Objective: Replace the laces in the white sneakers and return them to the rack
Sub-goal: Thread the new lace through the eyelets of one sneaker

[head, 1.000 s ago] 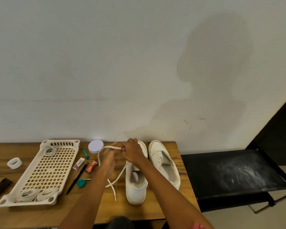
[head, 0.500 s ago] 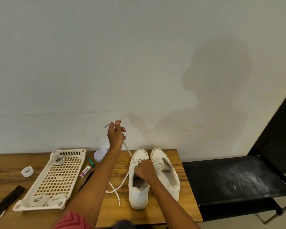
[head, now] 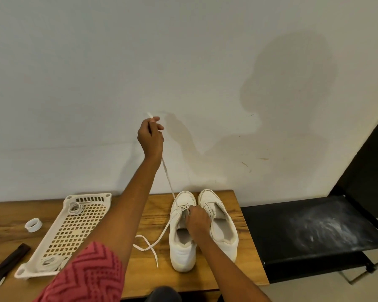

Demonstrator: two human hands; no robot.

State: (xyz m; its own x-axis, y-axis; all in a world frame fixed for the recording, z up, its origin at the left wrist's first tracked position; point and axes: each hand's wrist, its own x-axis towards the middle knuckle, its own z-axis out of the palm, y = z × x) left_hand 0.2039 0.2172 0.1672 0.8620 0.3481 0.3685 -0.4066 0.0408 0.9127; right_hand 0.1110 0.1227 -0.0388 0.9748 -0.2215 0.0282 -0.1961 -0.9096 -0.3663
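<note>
Left hand [head: 151, 136]: fingers pinch lace [head: 167, 177] taut overhead.
Right hand [head: 198, 221]: fingers curled, bracing sneaker [head: 182, 234].
Risk: overpulling strips other end (loose tail).

Two bare forearms; left sleeve [head: 90, 273] pinkish-red, darker zigzag pattern, dotted rows; no rings visible

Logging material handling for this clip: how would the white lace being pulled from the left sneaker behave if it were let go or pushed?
Likely floppy: the lace runs straight only under the left hand; its free end curls on the table. Probably light, hard to push.
</note>
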